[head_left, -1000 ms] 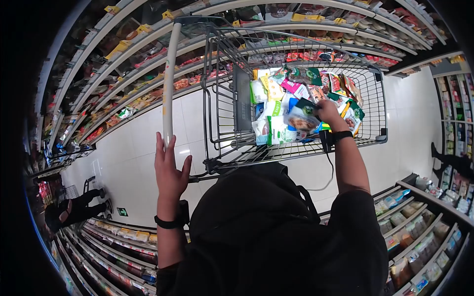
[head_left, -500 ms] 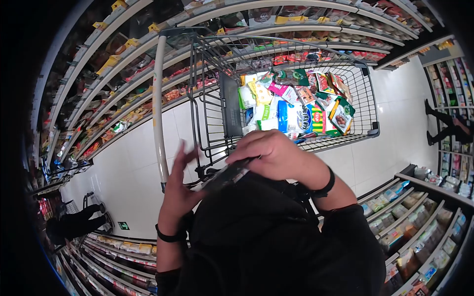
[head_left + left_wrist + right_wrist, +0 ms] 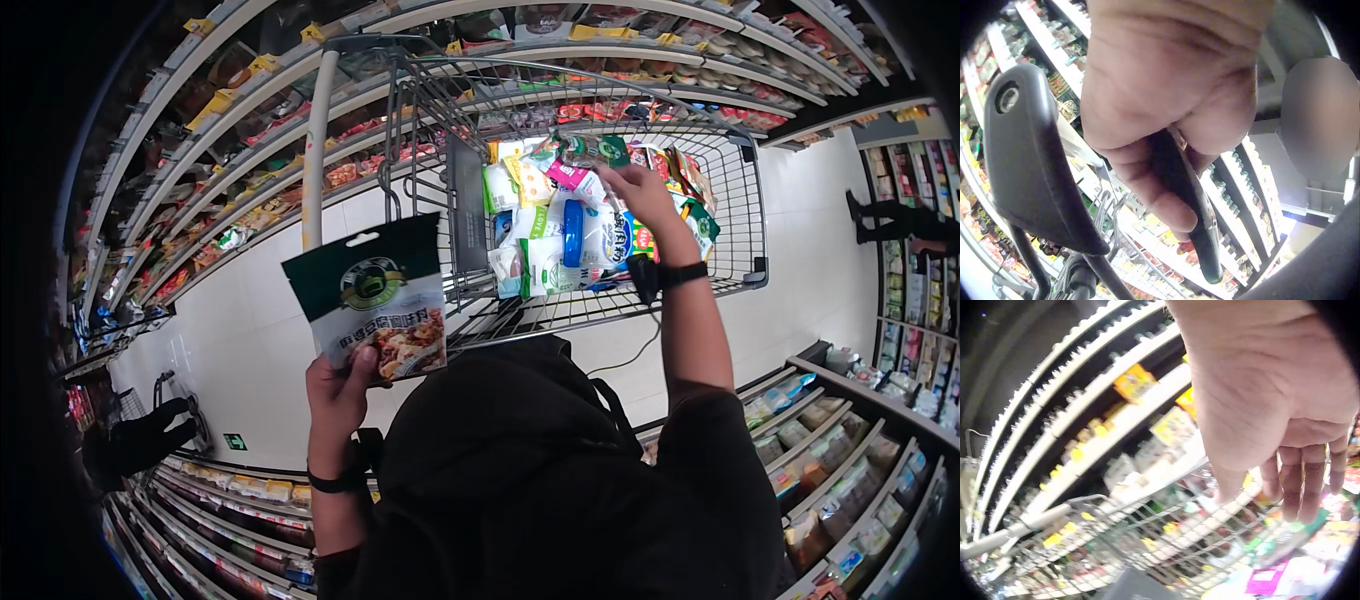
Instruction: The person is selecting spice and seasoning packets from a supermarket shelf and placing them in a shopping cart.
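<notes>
My left hand (image 3: 340,395) holds a dark green and white seasoning pouch (image 3: 372,300) by its lower edge, thumb across the front. The pouch has a round emblem, a hang hole and a picture of food. In the left wrist view the pouch (image 3: 1188,206) shows edge-on between thumb and fingers. Over the shopping cart (image 3: 465,205), my right hand (image 3: 648,205) reaches down with fingers extended and holds nothing. Its fingertips are close to a pink and white packet (image 3: 575,177) and a dark green pouch (image 3: 600,152). In the right wrist view the fingers (image 3: 1310,481) hang above the packets.
The cart's light handle bar (image 3: 315,150) stands just beyond my left hand. Colourful packets fill the cart, including a blue and white bag (image 3: 590,235). Stocked shelves (image 3: 250,110) line both sides of the aisle. People stand at the far left (image 3: 150,435) and far right (image 3: 900,220).
The right hand lifted the dark pouch from over the cart and brought it to the left hand. Now the left hand holds it upright, and the right hand is back over the cart.
</notes>
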`<state>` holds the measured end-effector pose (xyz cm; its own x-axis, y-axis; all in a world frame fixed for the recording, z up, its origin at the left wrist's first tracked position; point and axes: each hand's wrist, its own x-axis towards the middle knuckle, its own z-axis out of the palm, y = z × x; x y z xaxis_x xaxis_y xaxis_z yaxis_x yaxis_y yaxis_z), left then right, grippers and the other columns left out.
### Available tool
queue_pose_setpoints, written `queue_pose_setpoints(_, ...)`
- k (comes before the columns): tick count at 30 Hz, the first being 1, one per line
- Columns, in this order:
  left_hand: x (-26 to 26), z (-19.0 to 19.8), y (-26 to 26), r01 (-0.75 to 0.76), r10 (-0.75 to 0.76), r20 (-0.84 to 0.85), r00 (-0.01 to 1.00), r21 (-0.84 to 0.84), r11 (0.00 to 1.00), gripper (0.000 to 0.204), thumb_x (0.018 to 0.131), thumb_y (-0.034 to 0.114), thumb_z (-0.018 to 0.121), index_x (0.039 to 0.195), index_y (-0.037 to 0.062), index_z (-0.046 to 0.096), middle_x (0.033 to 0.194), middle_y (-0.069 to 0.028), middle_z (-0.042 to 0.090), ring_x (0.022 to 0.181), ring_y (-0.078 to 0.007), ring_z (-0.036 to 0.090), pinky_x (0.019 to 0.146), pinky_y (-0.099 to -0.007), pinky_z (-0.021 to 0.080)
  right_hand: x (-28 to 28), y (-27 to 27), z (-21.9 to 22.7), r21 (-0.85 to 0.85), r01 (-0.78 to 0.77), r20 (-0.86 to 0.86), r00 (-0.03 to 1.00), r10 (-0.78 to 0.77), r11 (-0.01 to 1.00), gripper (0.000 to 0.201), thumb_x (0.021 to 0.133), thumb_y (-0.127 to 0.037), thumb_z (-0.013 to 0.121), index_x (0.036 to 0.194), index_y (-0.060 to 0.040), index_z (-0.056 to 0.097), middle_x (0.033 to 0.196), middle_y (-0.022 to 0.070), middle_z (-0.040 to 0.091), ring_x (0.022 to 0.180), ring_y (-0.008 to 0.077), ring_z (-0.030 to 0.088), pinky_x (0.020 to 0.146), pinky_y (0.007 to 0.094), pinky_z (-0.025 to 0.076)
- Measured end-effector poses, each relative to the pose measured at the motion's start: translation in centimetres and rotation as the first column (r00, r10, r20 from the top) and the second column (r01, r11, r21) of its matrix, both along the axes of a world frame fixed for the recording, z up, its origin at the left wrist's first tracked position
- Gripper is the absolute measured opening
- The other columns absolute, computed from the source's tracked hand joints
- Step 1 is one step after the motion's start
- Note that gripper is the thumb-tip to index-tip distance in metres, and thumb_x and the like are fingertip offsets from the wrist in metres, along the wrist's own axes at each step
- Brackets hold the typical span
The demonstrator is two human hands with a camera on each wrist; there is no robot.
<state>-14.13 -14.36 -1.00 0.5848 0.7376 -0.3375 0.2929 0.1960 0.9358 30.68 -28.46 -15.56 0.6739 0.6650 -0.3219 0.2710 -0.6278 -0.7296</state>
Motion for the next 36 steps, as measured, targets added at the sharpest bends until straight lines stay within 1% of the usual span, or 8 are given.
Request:
queue_pose_setpoints(3,-0.7,-0.7,0.4,-0.028,0.03,0.076,0.997,-0.017,0.999,0.021,0.094,0.016,0.057,0.104,-0.0024,0.059,0.088,-0.0106,0.067,0.067,-0.0152,0.064,0.051,-0.0279,0.055,5.7,-4.2,-9.9,-0.373,0.062,0.064,0.997,-0.04,0.926,0.057,0.075,-0.045,0.073,0.099,0.0059,0.066,0.088,0.0144,0.068,0.081,0.022,0.065,0.071,0.0328,0.051)
queue_pose_setpoints(5,-0.6,-1.0,0.3,-0.058,0.059,0.066,0.996,-0.008,0.998,0.022,0.095,0.016,0.054,0.106,-0.0024,0.056,0.085,-0.0119,0.066,0.061,-0.0168,0.064,0.046,-0.0273,0.053,4.7,-5.9,-11.7,-0.421,0.188,-0.238,0.921,-0.308,0.887,0.059,0.075,-0.046,0.073,0.101,0.0063,0.065,0.087,0.0133,0.068,0.08,0.0233,0.065,0.072,0.0364,0.051)
queue_pose_setpoints(7,-0.5,-1.0,0.3,-0.064,0.065,0.049,0.997,-0.028,0.998,0.023,0.096,0.017,0.052,0.107,-0.0032,0.055,0.084,-0.0129,0.066,0.059,-0.0173,0.064,0.045,-0.0273,0.053,4.3,-6.9,-12.8,-0.621,0.245,-0.2,0.869,-0.452,0.745,0.063,0.074,-0.047,0.073,0.113,0.0001,0.059,0.101,0.0116,0.063,0.079,0.0233,0.061,0.067,0.04,0.048)
queue_pose_setpoints(12,-0.4,-1.1,0.2,-0.064,0.065,0.071,0.995,-0.025,0.998,0.029,0.097,0.022,0.051,0.109,-0.005,0.054,0.086,-0.0161,0.066,0.057,-0.0201,0.064,0.043,-0.0282,0.052,3.2,-11.6,-20.0,-0.56,0.417,-0.197,0.772,-0.604,0.716,0.07,0.077,-0.059,0.062,0.118,-0.0024,0.059,0.103,0.0122,0.063,0.084,0.0225,0.061,0.077,0.0368,0.045)
queue_pose_setpoints(23,-1.1,-2.3,0.5,-0.13,0.144,0.221,0.965,-0.077,0.988,0.034,0.096,0.025,0.051,0.114,-0.0046,0.048,0.095,-0.0188,0.063,0.058,-0.025,0.065,0.042,-0.0315,0.054,1.5,-9.8,-15.3,-0.785,0.25,-0.09,0.859,-0.503,0.567,0.074,0.068,-0.063,0.071,0.111,-0.0024,0.063,0.099,0.0101,0.065,0.085,0.0196,0.062,0.076,0.0341,0.048)
queue_pose_setpoints(31,-0.7,-2.0,0.3,-0.146,0.168,0.236,0.957,-0.107,0.983,0.031,0.095,0.022,0.056,0.109,-0.0055,0.052,0.091,-0.0181,0.065,0.057,-0.0238,0.065,0.045,-0.0318,0.055,2.3,-11.0,-18.2,-0.528,0.406,-0.177,0.806,-0.564,0.746,0.058,0.07,-0.032,0.078,0.113,0.0028,0.06,0.106,0.0159,0.066,0.089,0.0286,0.066,0.077,0.0372,0.052)
queue_pose_setpoints(35,-0.8,-1.9,0.2,-0.112,0.132,0.225,0.965,-0.101,0.989,0.031,0.095,0.022,0.055,0.109,-0.0055,0.052,0.091,-0.0177,0.065,0.057,-0.0231,0.065,0.044,-0.0311,0.054,3.7,-9.7,-19.3,-0.306,0.485,0.32,0.863,-0.391,0.819,0.044,0.074,-0.031,0.073,0.094,0.0069,0.065,0.094,0.0259,0.066,0.085,0.0352,0.066,0.073,0.0379,0.052)
queue_pose_setpoints(36,-0.7,-1.9,0.1,-0.113,0.13,0.22,0.967,-0.086,0.99,0.031,0.096,0.022,0.053,0.11,-0.0053,0.051,0.091,-0.0176,0.065,0.057,-0.023,0.064,0.043,-0.0304,0.054,4.3,-9.2,-18.7,-0.236,0.456,0.243,0.882,-0.403,0.858,0.051,0.077,-0.035,0.072,0.099,0.0098,0.061,0.093,0.0253,0.065,0.087,0.0342,0.066,0.075,0.0368,0.052)
